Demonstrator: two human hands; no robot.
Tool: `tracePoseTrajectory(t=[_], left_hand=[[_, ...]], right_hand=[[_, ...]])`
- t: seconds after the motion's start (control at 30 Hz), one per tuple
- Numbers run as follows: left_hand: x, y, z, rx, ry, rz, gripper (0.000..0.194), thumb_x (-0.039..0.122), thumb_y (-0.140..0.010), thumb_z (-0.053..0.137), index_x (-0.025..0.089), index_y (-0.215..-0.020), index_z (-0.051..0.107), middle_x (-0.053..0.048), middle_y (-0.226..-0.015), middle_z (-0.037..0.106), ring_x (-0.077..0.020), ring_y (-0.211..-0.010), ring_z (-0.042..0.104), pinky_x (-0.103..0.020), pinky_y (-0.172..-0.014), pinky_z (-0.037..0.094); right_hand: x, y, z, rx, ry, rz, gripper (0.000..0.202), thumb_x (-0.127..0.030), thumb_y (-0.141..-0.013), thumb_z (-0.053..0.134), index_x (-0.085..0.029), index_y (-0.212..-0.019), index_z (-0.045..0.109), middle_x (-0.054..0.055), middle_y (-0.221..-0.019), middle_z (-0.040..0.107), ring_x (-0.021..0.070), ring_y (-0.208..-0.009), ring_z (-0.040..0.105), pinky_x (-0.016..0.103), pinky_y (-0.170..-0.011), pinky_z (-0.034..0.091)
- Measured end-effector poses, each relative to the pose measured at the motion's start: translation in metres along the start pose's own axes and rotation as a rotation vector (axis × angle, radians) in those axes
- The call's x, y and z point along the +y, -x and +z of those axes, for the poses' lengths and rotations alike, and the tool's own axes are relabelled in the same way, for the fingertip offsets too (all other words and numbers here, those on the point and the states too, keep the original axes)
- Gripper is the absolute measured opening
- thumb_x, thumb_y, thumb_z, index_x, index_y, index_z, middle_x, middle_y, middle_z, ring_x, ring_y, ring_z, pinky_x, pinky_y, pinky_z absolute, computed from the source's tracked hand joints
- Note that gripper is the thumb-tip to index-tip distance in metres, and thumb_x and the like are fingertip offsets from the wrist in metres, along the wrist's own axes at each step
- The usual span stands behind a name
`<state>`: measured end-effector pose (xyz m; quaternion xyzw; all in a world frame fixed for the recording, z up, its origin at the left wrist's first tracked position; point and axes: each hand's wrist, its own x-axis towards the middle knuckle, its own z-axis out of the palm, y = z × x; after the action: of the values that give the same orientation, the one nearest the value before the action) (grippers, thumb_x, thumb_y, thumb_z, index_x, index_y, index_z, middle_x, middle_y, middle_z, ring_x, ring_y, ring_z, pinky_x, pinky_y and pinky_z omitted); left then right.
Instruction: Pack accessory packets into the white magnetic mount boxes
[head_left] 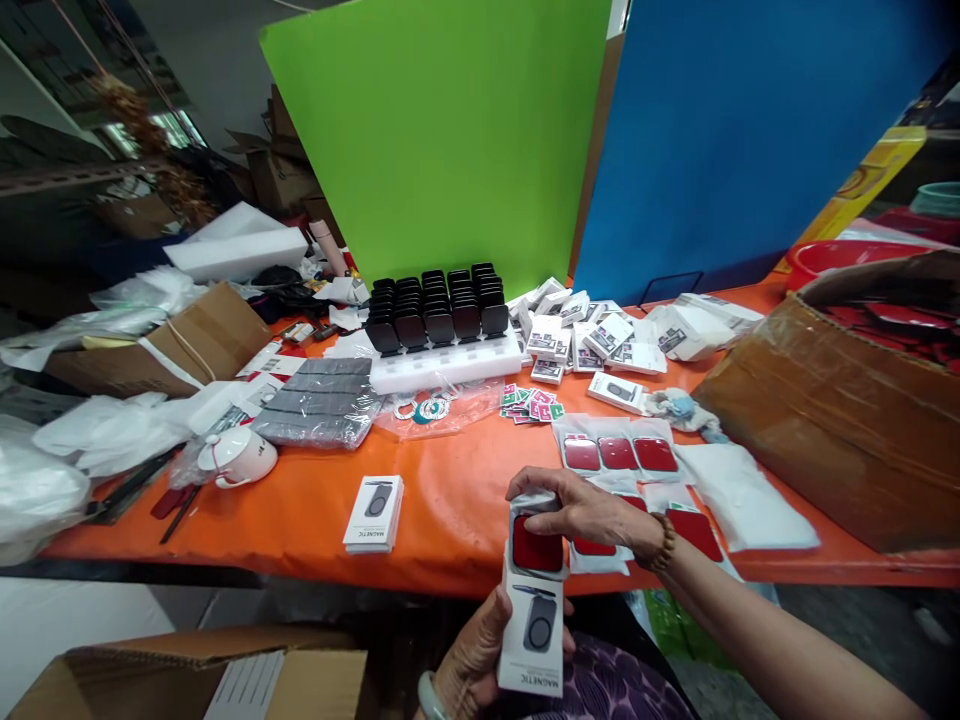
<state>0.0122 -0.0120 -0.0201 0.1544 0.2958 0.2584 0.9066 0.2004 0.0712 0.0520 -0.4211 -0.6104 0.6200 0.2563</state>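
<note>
My left hand [476, 655] is wrapped round a white box [531, 640] printed MAGNETIC, held upright near the table's front edge. A red square piece [537, 545] in pale wrapping shows at the box's top end. My right hand [581, 510] grips that piece, thumb across its red face and fingers behind its upper edge. More red squares [616, 453] lie on white wrapping beyond and to the right of my right hand, some partly hidden by it. A short stack of MAGNETIC boxes [373, 513] rests on the orange table to the left.
Black stands [439, 310] fill a white foam tray [450, 368] at the back. Small white boxes [585, 330] are heaped beside it. A white cup [237, 456] stands left, a large carton [840, 400] right. An open carton [187, 680] is below the table at front left.
</note>
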Motion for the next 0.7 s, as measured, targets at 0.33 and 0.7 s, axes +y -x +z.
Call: tracePoseTrajectory(t=[0.33,0.7], left_hand=[[-0.016,-0.003,-0.009,-0.082,0.046,0.03,0.076,0.059,-0.05,0.082,0.01,-0.106,0.067,-0.012,-0.096,0.07,-0.0208,-0.075,0.067,-0.031,-0.072,0.048],[-0.014,0.003,-0.007,-0.067,-0.2,0.104,0.066,0.044,-0.059,0.084,0.014,-0.113,0.062,-0.009,-0.1,0.068,-0.0253,-0.094,0.064,-0.033,-0.084,0.044]], right_hand=[[0.014,0.015,0.025,0.111,0.225,-0.04,0.024,-0.017,-0.077,0.061,-0.023,-0.099,0.06,0.0,-0.088,0.063,0.0162,-0.076,0.057,0.029,-0.069,0.046],[0.039,0.055,0.069,0.116,0.517,-0.173,0.027,-0.014,-0.082,0.06,-0.02,-0.108,0.064,0.009,-0.102,0.062,0.0237,-0.096,0.056,0.04,-0.086,0.047]])
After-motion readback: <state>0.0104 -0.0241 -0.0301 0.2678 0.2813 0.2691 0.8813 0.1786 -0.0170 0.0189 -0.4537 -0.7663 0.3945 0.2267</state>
